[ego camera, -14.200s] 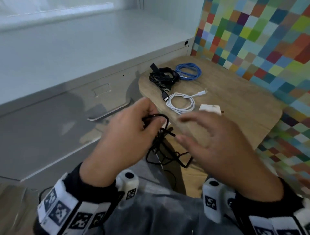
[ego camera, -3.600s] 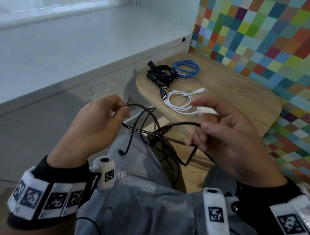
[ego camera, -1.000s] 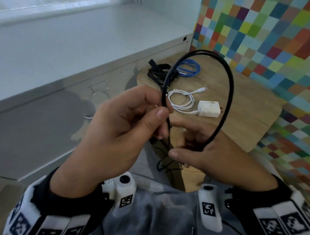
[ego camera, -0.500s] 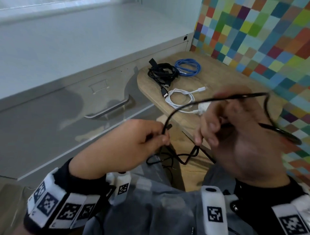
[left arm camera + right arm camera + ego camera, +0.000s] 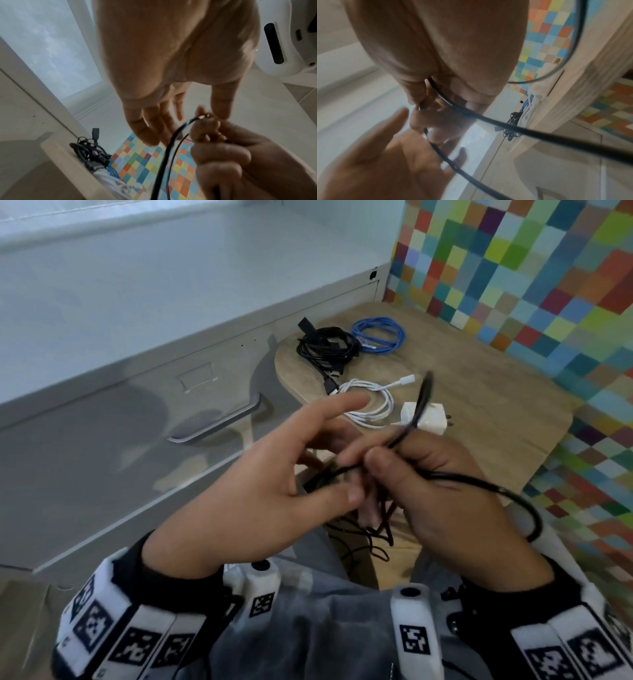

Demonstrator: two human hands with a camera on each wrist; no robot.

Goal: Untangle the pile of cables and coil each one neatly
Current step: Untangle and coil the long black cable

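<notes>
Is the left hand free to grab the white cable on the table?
Probably yes. The left hand is open, its fingers straight, and the white cable lies uncovered just beyond its fingertips. Only the right hand grips the black cable.

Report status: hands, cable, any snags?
Right hand grips black cable; left hand open beside it, fingers spread. Cable part-looped, tail tangled in lap. Three coils on table; nothing blocking.
</notes>
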